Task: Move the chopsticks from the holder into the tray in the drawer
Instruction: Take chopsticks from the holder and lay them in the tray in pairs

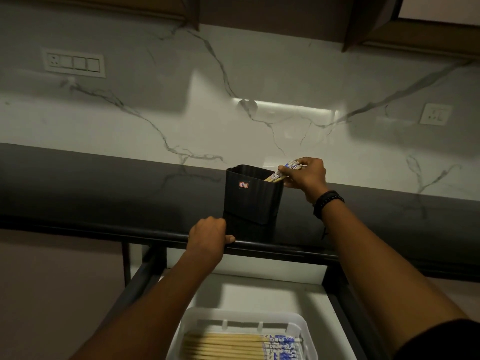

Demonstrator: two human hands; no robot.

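Fingers (292, 181) of the right hand (307, 178) are pinched round the patterned top ends of the chopsticks (278, 175), so the bundle's right in the grip, long axis slanting down and left into the black holder (249, 201). I'd say it needs pulling up along that slant. The tray (197, 318) in the open drawer (259, 292) is down near the body, well apart. Left hand (207, 235) is curled on the counter edge (285, 249), gripping it I think, hard to tell.

right grip (306, 178) pinched, left grip (207, 236) curled
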